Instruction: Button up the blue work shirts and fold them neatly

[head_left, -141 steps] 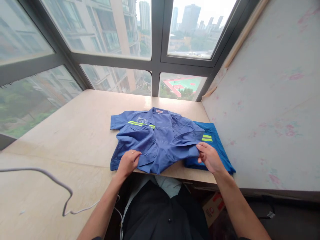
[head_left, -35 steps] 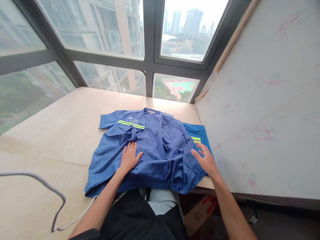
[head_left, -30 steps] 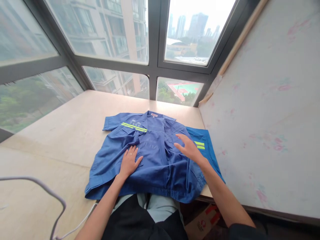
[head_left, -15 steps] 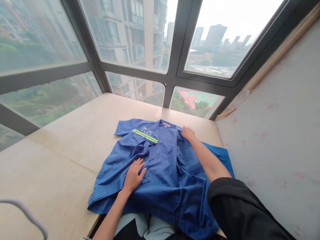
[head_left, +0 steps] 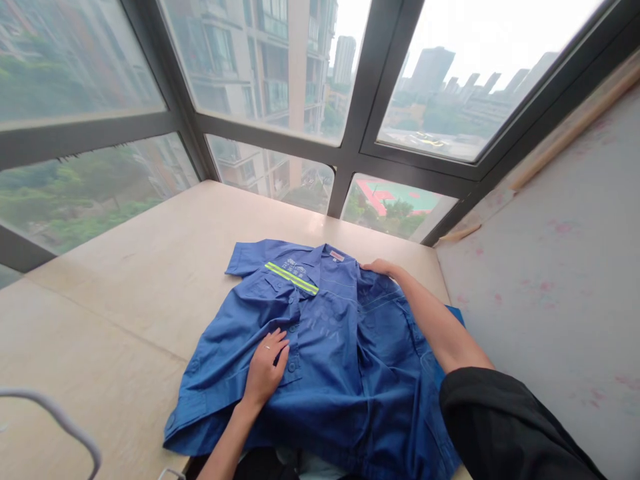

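Observation:
A blue short-sleeved work shirt (head_left: 345,360) with a yellow reflective stripe lies spread, collar away from me, on a pale wooden table (head_left: 150,280). My left hand (head_left: 265,370) rests flat on the shirt's left front panel near the buttons, fingers together and stretched out. My right hand (head_left: 383,269) reaches far forward to the shirt's right shoulder beside the collar, fingers laid on the cloth; whether it pinches the fabric I cannot make out. A brighter blue garment (head_left: 453,313) peeks out under my right forearm.
Large windows with dark frames (head_left: 350,140) wrap the table's far side. A pale wall (head_left: 560,267) stands close on the right. A white wire hanger (head_left: 60,420) lies at the lower left, near the table's front edge.
My right hand went from the shirt's lower right edge up to the right shoulder near the collar. The shirt was spread flatter and hangs over the table's near edge. My left hand stayed on the left panel.

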Demonstrator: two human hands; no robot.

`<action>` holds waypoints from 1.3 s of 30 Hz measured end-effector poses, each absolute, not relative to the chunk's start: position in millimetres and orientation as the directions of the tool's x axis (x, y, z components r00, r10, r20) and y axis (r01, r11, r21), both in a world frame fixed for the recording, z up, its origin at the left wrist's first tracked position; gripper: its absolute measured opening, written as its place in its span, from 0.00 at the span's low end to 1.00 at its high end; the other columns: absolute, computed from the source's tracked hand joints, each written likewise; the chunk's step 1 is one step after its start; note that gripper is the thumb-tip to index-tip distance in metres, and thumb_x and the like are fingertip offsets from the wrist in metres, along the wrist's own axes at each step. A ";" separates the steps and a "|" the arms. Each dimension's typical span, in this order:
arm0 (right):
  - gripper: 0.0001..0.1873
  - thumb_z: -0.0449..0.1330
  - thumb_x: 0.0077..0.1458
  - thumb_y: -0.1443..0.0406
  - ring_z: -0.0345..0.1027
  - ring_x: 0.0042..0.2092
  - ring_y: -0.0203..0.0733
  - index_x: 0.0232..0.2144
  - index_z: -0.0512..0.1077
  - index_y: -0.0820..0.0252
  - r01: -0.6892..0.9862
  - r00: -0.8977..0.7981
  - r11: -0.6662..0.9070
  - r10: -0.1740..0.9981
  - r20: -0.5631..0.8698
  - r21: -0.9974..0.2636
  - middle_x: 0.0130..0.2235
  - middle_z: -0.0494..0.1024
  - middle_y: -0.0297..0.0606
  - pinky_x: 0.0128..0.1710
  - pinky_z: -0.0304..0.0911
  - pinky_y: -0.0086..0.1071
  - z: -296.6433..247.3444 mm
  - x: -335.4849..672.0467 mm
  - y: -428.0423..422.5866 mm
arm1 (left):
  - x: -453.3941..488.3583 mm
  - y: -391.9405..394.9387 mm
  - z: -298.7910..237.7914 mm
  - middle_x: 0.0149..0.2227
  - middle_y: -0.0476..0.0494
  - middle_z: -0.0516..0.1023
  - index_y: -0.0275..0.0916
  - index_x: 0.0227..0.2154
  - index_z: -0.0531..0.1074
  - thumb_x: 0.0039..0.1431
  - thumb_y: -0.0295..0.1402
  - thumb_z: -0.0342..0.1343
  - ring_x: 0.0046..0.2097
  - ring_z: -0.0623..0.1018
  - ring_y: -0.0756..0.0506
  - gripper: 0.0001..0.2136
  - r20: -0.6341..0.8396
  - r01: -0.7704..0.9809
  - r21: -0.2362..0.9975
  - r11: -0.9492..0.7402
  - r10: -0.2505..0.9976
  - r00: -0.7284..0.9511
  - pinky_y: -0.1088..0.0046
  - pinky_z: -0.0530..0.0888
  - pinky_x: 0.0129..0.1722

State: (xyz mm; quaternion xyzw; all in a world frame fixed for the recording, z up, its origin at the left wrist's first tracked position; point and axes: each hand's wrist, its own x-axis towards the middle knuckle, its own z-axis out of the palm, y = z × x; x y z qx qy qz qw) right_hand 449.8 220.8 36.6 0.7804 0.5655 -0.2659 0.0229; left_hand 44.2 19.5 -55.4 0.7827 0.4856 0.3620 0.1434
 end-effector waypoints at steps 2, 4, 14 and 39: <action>0.12 0.65 0.47 0.59 0.70 0.31 0.41 0.23 0.77 0.64 0.886 0.197 -0.363 0.858 -0.475 -0.288 0.27 0.77 0.39 0.29 0.63 0.29 40.5 447.6 218.3 | 44.8 18.6 -50.1 0.48 0.43 0.81 0.42 0.40 0.78 0.65 0.35 0.49 0.54 0.77 0.40 0.12 0.405 0.673 0.574 -0.467 0.876 0.263 0.55 0.72 0.57; 0.09 0.65 0.45 0.62 0.67 0.29 0.38 0.20 0.75 0.63 0.880 0.161 -0.347 0.860 -0.484 -0.325 0.23 0.74 0.35 0.27 0.60 0.27 46.0 444.8 214.8 | 45.9 19.3 -35.2 0.43 0.43 0.83 0.42 0.35 0.78 0.65 0.37 0.48 0.49 0.80 0.40 0.13 0.333 0.727 0.566 -0.388 0.915 0.228 0.59 0.75 0.51; 0.10 0.59 0.46 0.68 0.68 0.32 0.36 0.34 0.74 0.62 0.844 0.065 -0.222 0.946 -0.318 -0.488 0.30 0.76 0.32 0.28 0.59 0.24 71.2 430.7 187.3 | 130.8 155.1 66.7 0.34 0.45 0.79 0.39 0.36 0.72 0.66 0.38 0.45 0.36 0.77 0.46 0.12 0.201 0.751 0.608 -0.257 0.965 0.168 0.72 0.71 0.38; 0.13 0.52 0.50 0.69 0.69 0.29 0.39 0.32 0.77 0.61 0.825 0.177 -0.328 0.923 -0.341 -0.460 0.26 0.76 0.33 0.28 0.61 0.26 67.9 436.8 198.1 | 158.2 319.5 50.1 0.43 0.29 0.77 0.34 0.44 0.72 0.62 0.30 0.43 0.47 0.77 0.32 0.14 0.068 0.944 0.247 -0.219 0.976 0.209 0.56 0.71 0.44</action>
